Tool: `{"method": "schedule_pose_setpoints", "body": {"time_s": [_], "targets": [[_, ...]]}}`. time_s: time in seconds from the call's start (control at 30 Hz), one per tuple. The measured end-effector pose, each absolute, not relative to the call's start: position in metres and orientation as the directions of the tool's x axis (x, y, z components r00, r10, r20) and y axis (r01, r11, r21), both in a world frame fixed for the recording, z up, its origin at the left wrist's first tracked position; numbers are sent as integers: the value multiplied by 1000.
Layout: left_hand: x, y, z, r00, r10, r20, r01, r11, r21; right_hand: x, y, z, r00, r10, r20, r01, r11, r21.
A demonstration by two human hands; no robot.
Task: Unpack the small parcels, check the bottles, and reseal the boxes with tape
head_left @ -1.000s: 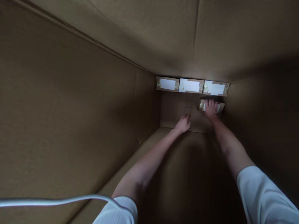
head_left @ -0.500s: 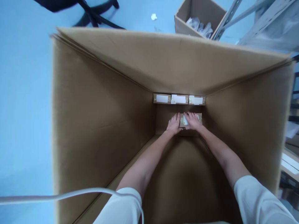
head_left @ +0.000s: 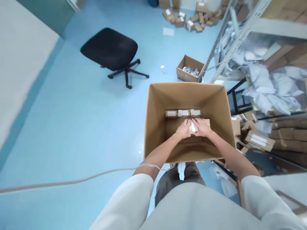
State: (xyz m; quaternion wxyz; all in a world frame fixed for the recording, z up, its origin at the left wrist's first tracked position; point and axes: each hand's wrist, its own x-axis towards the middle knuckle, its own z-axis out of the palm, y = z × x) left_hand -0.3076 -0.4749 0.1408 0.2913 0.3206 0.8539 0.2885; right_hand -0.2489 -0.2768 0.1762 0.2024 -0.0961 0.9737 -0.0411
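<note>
Inside a large open cardboard carton (head_left: 157, 127), a small cardboard box (head_left: 193, 127) with a white label is held between my hands. My left hand (head_left: 183, 128) grips its left end, fingers pointing away from me. My right hand (head_left: 201, 127) is wrapped over its right part, covering some of the label. Beyond my hands, three small labelled boxes stand in a row against the carton's far wall: a left box (head_left: 171, 113), a middle box (head_left: 184, 113) and a right box (head_left: 196, 112). How high the held box is above the carton's bottom I cannot tell.
A black office chair (head_left: 110, 49) stands on the blue floor at upper left. Behind the carton sits a smaller carton (head_left: 184, 76) with clear plastic in it. Shelves with grey bags (head_left: 263, 80) and parcels (head_left: 260, 140) line the right side. A white cable (head_left: 72, 182) crosses from the left.
My head has risen and drawn back, so the whole carton, the chair and the shelves now show. Both hands still hold the small box, closer together on it than before.
</note>
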Motion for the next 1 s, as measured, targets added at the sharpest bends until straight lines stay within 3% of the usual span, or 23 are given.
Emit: {"method": "schedule_pose_setpoints", "body": {"time_s": [0.27, 0.47, 0.6, 0.77, 1.0], "targets": [[-250, -491, 303, -562, 827, -21, 633, 446, 632, -126, -309, 339, -995, 19, -102, 17, 1000, 14], [-190, -454, 395, -555, 817, 156, 686, 344, 641, -29, -309, 417, -951, 280, 133, 297, 945, 135], [-128, -417, 419, -510, 846, 153, 695, 302, 652, 45, -297, 430, -884, 416, 213, 449, 882, 144], [-33, -362, 414, -451, 887, 95, 683, 274, 677, 147, -273, 413, -772, 589, 239, 621, 780, 83], [113, -269, 390, -357, 933, 35, 726, 254, 639, 282, -230, 379, -579, 799, 164, 807, 590, -29]]}}
